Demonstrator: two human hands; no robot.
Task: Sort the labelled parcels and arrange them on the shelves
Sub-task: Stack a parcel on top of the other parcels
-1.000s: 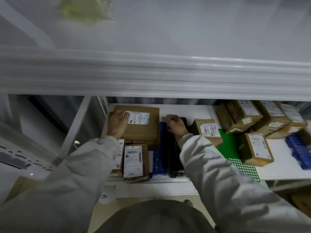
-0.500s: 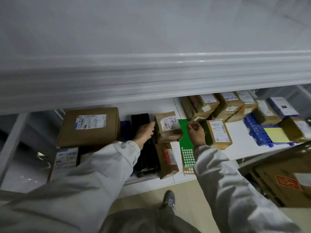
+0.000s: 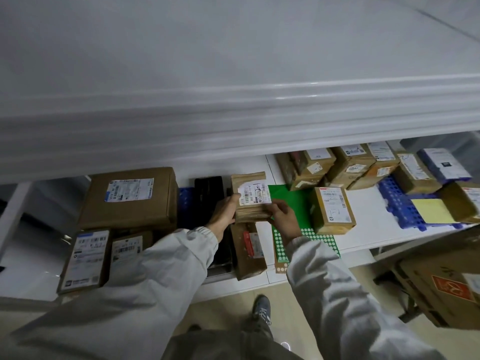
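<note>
Both hands (image 3: 226, 211) (image 3: 284, 219) hold brown parcel (image 3: 250, 200) (label up), green sheet (image 3: 291, 201) beside

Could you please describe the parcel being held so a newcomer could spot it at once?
On the white shelf, look between the black tray and the green sheet. The parcel there is wrinkled brown paper with a white barcode label, the only one gripped by both the left hand and right hand.

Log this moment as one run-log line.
stage: sorting | left hand: grips small brown paper-wrapped labelled parcel | right hand: grips same parcel | location: white shelf, beside green sheet
</note>
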